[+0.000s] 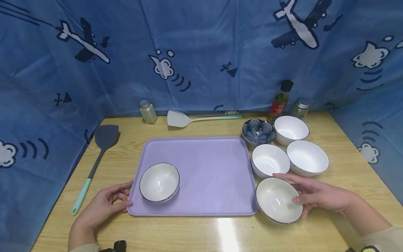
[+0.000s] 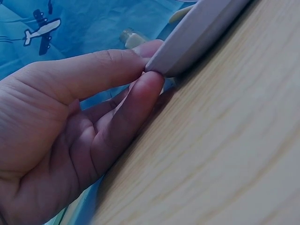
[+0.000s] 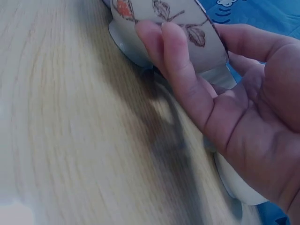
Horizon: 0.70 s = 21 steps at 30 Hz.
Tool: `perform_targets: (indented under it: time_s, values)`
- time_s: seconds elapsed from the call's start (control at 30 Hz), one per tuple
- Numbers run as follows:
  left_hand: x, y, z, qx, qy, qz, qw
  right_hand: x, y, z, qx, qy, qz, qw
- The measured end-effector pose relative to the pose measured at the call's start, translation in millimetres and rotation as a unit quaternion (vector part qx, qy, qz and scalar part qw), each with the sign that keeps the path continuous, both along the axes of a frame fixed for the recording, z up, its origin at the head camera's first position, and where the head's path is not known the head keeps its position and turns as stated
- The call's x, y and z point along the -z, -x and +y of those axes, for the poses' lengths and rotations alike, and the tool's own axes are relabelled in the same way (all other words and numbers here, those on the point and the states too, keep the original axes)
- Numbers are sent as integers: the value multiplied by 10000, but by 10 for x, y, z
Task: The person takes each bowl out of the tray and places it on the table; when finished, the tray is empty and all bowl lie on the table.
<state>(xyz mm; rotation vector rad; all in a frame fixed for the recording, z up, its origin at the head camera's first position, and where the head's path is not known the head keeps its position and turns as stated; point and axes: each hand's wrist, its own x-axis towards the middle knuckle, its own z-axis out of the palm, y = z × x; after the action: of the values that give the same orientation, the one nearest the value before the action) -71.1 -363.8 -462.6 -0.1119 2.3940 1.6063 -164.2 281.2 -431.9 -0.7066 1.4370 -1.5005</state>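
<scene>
My left hand (image 1: 104,203) pinches the left edge of a lilac tray (image 1: 211,175) near its front corner; thumb and finger meet the rim in the left wrist view. On the tray's left part stands a cream bowl (image 1: 159,183) with a dark rim. My right hand (image 1: 324,196) grips a second cream bowl (image 1: 277,201) at its right side, the thumb over the rim and other fingers outside. This bowl is tilted beside the tray's front right corner. Brown leaves and a red patch decorate its outside (image 3: 194,35) in the right wrist view.
Behind the held bowl stand several white bowls (image 1: 270,159) and a dark blue flower-patterned bowl (image 1: 256,131). Farther back are an oil bottle (image 1: 278,103) and a glass jar (image 1: 300,108). A white turner (image 1: 179,119), a seasoning jar (image 1: 148,112) and a grey turner (image 1: 105,136) lie or stand around the tray.
</scene>
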Motion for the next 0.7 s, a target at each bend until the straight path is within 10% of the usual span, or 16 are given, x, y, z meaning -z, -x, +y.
perform_targets:
  time_s: [0.7]
  values:
    - [-17,-8,17,37,107,41,9999,-157,-7,92,395,-874,545,9939]
